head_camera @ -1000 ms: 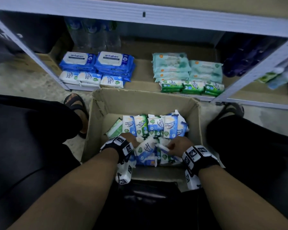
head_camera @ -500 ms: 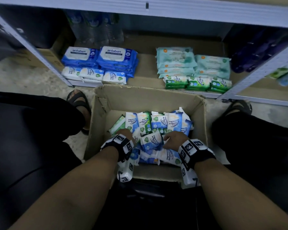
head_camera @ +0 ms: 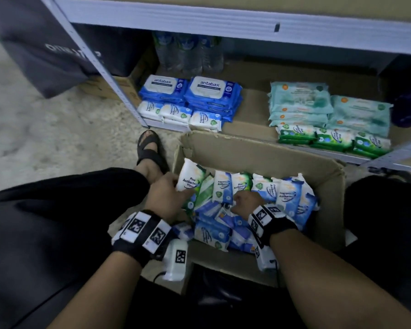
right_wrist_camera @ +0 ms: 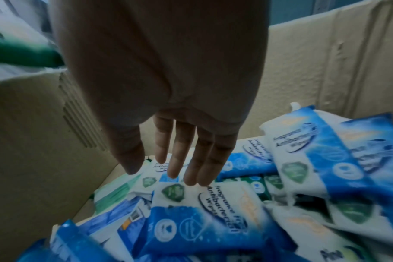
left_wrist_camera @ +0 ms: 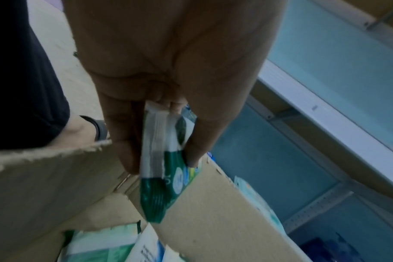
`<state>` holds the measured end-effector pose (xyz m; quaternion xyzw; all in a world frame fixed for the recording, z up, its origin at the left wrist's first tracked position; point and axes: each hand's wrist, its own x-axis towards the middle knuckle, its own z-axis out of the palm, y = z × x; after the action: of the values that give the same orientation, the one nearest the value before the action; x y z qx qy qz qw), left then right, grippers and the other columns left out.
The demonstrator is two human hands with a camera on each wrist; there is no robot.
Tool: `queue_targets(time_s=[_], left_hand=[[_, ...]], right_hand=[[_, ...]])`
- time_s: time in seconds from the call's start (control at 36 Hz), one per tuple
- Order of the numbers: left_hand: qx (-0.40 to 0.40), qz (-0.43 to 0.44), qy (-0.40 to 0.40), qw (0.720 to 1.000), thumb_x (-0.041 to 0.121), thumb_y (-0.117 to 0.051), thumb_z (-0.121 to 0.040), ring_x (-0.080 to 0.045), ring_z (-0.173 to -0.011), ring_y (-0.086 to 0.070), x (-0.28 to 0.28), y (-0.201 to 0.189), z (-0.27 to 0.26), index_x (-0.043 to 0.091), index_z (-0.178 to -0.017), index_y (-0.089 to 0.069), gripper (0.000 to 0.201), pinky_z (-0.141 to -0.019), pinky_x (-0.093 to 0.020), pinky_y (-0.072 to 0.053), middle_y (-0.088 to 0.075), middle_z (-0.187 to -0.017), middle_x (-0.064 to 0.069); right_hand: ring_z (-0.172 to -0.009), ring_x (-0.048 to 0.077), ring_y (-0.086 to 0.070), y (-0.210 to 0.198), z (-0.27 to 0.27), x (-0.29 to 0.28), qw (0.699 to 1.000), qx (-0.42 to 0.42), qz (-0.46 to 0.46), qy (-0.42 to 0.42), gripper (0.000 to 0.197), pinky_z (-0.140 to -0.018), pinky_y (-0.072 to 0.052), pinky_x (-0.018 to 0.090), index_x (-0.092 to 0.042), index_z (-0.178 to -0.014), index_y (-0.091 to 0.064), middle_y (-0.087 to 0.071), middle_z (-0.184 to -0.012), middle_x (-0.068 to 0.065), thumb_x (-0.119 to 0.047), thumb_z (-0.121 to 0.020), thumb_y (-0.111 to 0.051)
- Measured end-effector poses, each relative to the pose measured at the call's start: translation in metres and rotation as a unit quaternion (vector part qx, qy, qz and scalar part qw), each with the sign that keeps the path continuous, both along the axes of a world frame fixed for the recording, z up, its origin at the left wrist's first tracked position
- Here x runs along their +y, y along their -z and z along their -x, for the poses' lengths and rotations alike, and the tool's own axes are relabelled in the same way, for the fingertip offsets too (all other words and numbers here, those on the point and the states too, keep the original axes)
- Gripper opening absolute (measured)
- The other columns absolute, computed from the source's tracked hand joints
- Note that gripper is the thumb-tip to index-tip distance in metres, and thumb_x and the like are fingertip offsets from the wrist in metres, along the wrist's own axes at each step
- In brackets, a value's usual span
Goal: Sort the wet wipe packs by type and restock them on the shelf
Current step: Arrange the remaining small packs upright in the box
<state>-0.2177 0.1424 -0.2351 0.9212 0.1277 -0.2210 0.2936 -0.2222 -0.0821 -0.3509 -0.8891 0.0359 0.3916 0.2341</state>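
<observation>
A cardboard box [head_camera: 266, 155] on the floor holds several small wipe packs, blue-and-white ones [head_camera: 287, 193] and green pine ones. My left hand [head_camera: 169, 198] grips a green-and-white pine pack [head_camera: 189, 175] lifted above the box's left side; in the left wrist view the pack [left_wrist_camera: 162, 168] is pinched between thumb and fingers. My right hand [head_camera: 244, 200] hovers over the pile with straight fingers [right_wrist_camera: 186, 159], just above a blue fragrance-free pack [right_wrist_camera: 202, 209], holding nothing. On the shelf [head_camera: 249, 129] lie small white-blue packs [head_camera: 178, 113] at the left and green pine packs [head_camera: 332, 140] at the right.
Blue antabax packs [head_camera: 211, 96] are stacked behind the small white ones, pale teal packs [head_camera: 328, 108] behind the green ones. Water bottles [head_camera: 188, 53] stand at the shelf's back. My sandalled foot [head_camera: 151, 150] is left of the box, a shelf upright [head_camera: 109, 77] beside it.
My left hand has taken hold of a green pine pack and lifted it up and left out of the pile. My right hand has opened and shifted forward over the packs.
</observation>
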Motion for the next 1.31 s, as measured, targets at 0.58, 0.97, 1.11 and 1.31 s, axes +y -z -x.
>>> queue_targets(time_s=[0.58, 0.97, 1.11, 1.31], left_hand=[[-0.02, 0.056, -0.105, 0.993, 0.03, -0.075, -0.085, 0.009, -0.064, -0.049, 0.052, 0.023, -0.032, 0.022, -0.095, -0.053, 0.026, -0.048, -0.008, -0.034, -0.053, -0.076, 0.021], [-0.022, 0.08, -0.085, 0.993, 0.03, -0.076, -0.083, 0.007, -0.068, -0.054, 0.052, 0.032, -0.043, 0.022, -0.1, -0.058, 0.025, -0.05, -0.007, -0.041, -0.057, -0.079, 0.02], [-0.024, 0.08, -0.083, 0.993, 0.032, -0.077, -0.082, 0.008, -0.073, -0.056, 0.052, 0.035, -0.043, 0.019, -0.108, -0.064, 0.032, -0.053, -0.004, -0.041, -0.067, -0.092, 0.011], [-0.023, 0.078, -0.089, 0.993, 0.035, -0.077, -0.08, -0.006, -0.08, -0.062, 0.052, 0.035, -0.044, 0.018, -0.109, -0.064, 0.036, -0.059, -0.012, -0.041, -0.07, -0.099, 0.006]], right_hand=[[-0.132, 0.033, -0.048, 0.065, -0.035, 0.062, 0.994, 0.092, -0.032, 0.042, 0.09, -0.095, -0.053, 0.041, -0.02, -0.158, -0.014, 0.002, -0.165, 0.006, -0.041, -0.087, -0.066], [-0.117, 0.027, -0.058, 0.054, -0.064, 0.088, 0.993, -0.005, -0.111, 0.026, 0.041, -0.099, -0.044, 0.032, -0.015, -0.127, -0.064, -0.065, -0.124, 0.01, -0.008, -0.087, -0.063], [-0.106, 0.027, -0.063, 0.051, -0.061, 0.061, 0.999, 0.008, -0.051, -0.008, 0.025, -0.089, -0.049, 0.03, -0.014, -0.109, -0.07, -0.07, -0.11, 0.009, -0.02, -0.085, -0.07], [-0.106, 0.019, -0.057, 0.035, -0.035, 0.027, 0.972, 0.158, -0.001, -0.171, 0.081, -0.084, -0.047, 0.028, -0.017, -0.134, -0.054, -0.06, -0.122, 0.001, -0.062, -0.071, -0.078]])
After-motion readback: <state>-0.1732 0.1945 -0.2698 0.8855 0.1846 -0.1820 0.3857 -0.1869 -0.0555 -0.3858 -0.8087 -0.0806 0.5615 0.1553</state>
